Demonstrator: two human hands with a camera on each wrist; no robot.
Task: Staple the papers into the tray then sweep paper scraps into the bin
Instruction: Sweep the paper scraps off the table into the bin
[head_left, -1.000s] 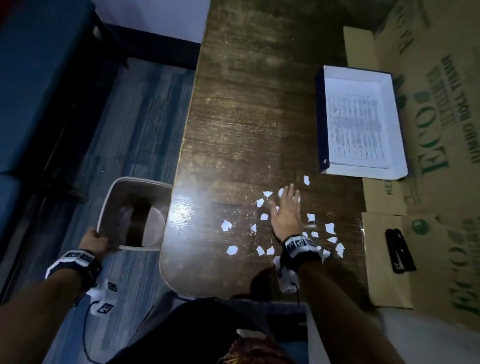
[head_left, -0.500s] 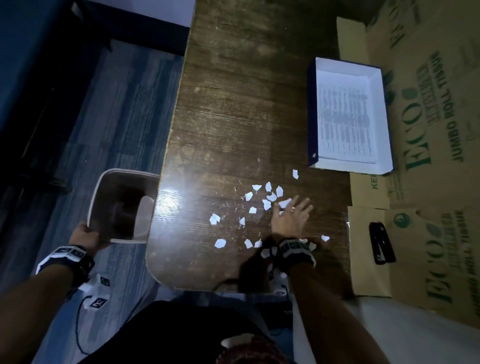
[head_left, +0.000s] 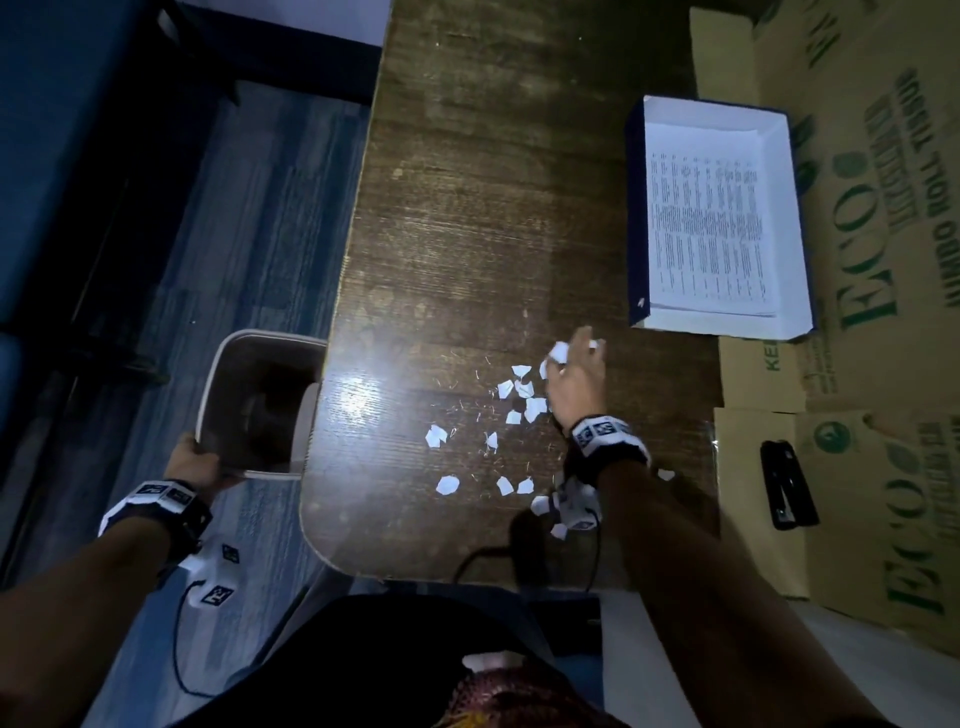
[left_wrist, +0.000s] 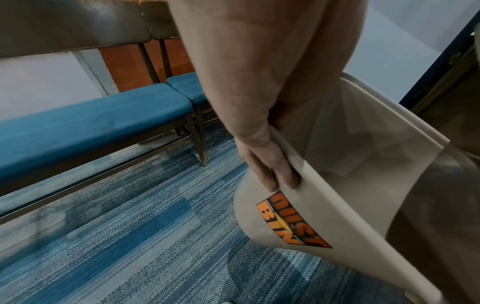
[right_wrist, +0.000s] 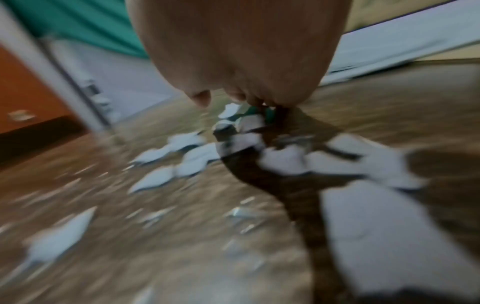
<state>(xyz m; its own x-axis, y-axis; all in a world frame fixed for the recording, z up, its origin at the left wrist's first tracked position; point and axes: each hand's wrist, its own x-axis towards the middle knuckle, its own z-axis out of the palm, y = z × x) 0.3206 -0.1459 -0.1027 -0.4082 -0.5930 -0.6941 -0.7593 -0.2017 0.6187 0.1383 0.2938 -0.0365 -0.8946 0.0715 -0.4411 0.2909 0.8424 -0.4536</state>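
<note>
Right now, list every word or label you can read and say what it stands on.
"DUST BIN": orange sticker on the bin.
"ECO": green print on the cardboard boxes.
"JUMBO ROLL TISSUE": same boxes.
Papers in the tray: print too small.
Wristband tags: unreadable patterns.

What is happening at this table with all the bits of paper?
A person is clearing torn white paper scraps off the dark wooden table. The right hand rests among them, while the left hand grips the beige plastic dustbin at the table's edge. Printed sheets lie in the white tray.
</note>
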